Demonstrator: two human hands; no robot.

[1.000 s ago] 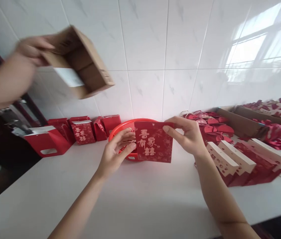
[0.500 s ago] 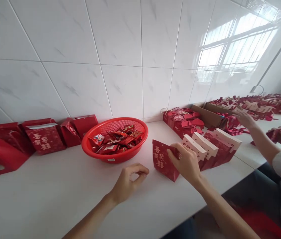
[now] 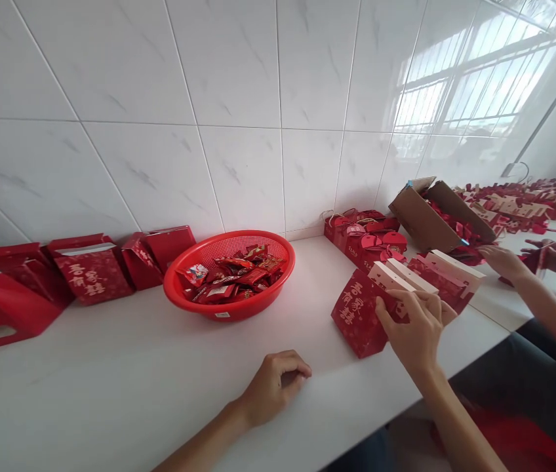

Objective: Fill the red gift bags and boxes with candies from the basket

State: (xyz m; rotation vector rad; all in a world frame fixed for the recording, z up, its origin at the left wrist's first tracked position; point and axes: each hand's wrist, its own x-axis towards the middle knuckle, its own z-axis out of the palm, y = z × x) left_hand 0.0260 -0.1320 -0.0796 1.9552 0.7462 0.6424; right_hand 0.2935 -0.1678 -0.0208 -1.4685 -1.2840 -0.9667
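Indoor workroom: glossy white wall tiles (image 3: 238,72), long white counter (image 3: 86,380), window reflection (image 3: 475,85).

Front bag (image 3: 359,321): pale printed characters on the red face, tilted, read 吾家有囍, set in three rows. Left bag (image 3: 92,278): matching pale characters in the same layout, only partly legible at this size. Basket (image 3: 253,308): small white label (image 3: 222,314) on the outer wall, too small to read. Rear bags (image 3: 357,252): small pale print on the side, also unreadable.
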